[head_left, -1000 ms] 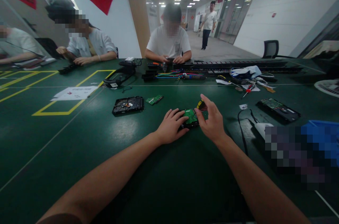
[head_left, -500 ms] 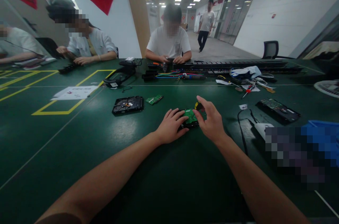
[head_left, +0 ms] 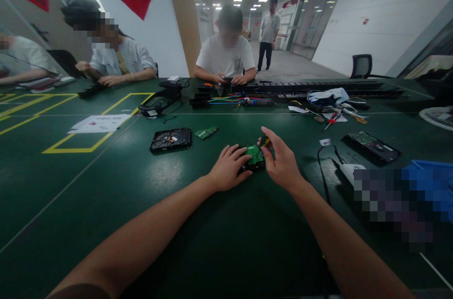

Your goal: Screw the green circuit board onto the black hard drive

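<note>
In front of me on the green table lies a hard drive (head_left: pixel 254 154) with its green circuit board facing up. My left hand (head_left: pixel 228 169) holds it from the left, fingers over the board's edge and thumb along the near side. A small screwdriver (head_left: pixel 266 141) with a yellow and black handle is between the thumb and fingers of my right hand (head_left: pixel 282 157). It stands tilted over the right part of the board, its shaft pointing down; whether the tip sits in a screw is too small to tell.
Left of the hands lie another hard drive (head_left: pixel 171 140) and a loose green circuit board (head_left: pixel 206 132). At right are a third drive (head_left: pixel 372 147), a cable (head_left: pixel 322 176) and a blue bin (head_left: pixel 430 186). Tools, wires and gloves (head_left: pixel 328 96) lie farther back. A co-worker (head_left: pixel 226 56) sits opposite.
The screwdriver in my right hand has turned, and its shaft now shows over the board; the right fingers shifted slightly. My left hand stayed put. A person in the background moved left.
</note>
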{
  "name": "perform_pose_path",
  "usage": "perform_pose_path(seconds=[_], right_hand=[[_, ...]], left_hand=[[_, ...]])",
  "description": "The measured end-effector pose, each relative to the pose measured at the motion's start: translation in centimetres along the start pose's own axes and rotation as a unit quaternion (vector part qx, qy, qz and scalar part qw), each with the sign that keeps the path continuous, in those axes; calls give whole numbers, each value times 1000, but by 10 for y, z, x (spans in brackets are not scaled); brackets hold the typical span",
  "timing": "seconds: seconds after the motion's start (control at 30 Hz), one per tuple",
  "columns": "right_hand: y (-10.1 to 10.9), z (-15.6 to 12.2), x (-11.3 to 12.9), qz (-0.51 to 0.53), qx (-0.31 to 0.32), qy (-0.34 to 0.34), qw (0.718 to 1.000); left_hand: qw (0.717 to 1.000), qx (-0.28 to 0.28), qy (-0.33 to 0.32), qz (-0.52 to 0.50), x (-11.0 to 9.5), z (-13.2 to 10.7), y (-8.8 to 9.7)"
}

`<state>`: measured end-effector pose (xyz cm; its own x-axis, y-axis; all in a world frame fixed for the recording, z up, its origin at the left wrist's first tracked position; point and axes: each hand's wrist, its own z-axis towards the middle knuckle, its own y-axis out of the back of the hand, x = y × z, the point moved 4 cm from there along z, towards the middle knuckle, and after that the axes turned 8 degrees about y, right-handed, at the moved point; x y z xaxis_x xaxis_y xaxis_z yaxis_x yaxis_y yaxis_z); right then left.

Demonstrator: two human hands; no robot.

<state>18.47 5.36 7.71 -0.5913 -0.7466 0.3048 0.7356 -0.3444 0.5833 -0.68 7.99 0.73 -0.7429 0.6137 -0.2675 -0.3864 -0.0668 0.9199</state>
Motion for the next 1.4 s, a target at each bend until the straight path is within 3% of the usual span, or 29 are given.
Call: perform_pose_path(seconds=[0.3,0.53,0.7,1.0,1.4], right_hand=[[7,2,-4,-83,-84,-7,993],[-1,10,-19,-36,-51,-38,997],[-1,13,-15,8,-29,-27,999],[9,18,-5,-44,-88,0,995],[3,11,-14,16,-37,-23,999]], left_hand=[[1000,-1,-2,4,-2,0,1],[1000,-3,0,5,-1,-1,0],[1000,-1,-1,0,-1,-1,1],[1000,-4,-2,-2,-1,0,0],[1000,-10,-3,0,-1,-1,-1]])
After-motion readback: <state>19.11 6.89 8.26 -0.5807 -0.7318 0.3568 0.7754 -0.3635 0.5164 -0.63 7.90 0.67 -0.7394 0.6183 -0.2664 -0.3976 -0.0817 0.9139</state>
